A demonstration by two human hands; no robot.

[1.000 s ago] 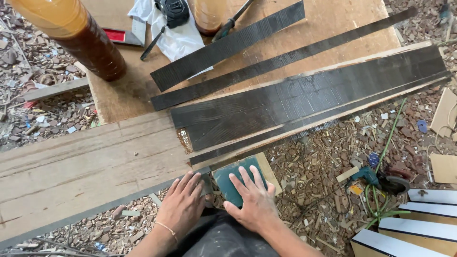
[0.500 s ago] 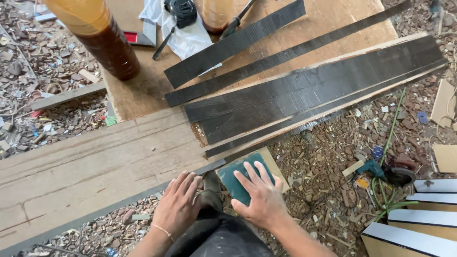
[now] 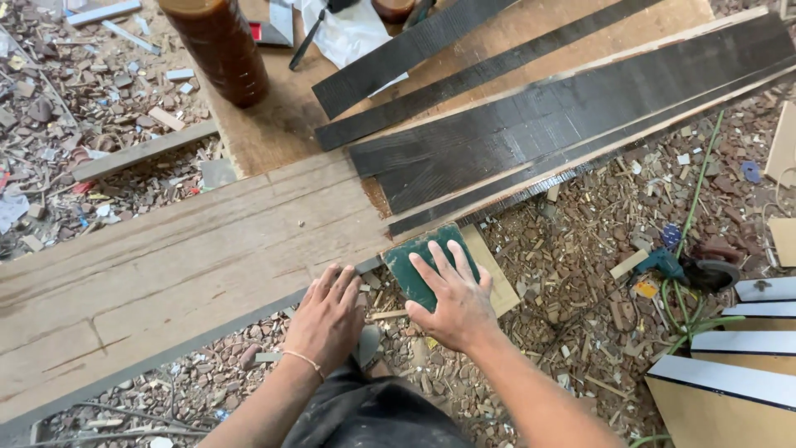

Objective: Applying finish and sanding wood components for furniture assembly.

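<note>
Green abrasive pad (image 3: pixel 421 264) lies flat on a pale wooden block (image 3: pixel 491 274), just below the near edge of the long plank (image 3: pixel 166 265) and the ends of the dark veneer strips (image 3: pixel 564 124). Right hand (image 3: pixel 452 303) rests on the pad, palm down, fingers (image 3: pixel 444 257) spread and extended, pressing rather than gripping. Left hand (image 3: pixel 327 319) just beside it, palm down, fingers straight and together, tips touching the plank's edge; holds nothing. Thin bracelet on left wrist. Floor (image 3: pixel 580 274) around is covered in wood chips. Brown bottle (image 3: pixel 217 50) stands on the plywood bench (image 3: pixel 286 124) well apart; green cable (image 3: pixel 692 216) lies to the right.
</note>
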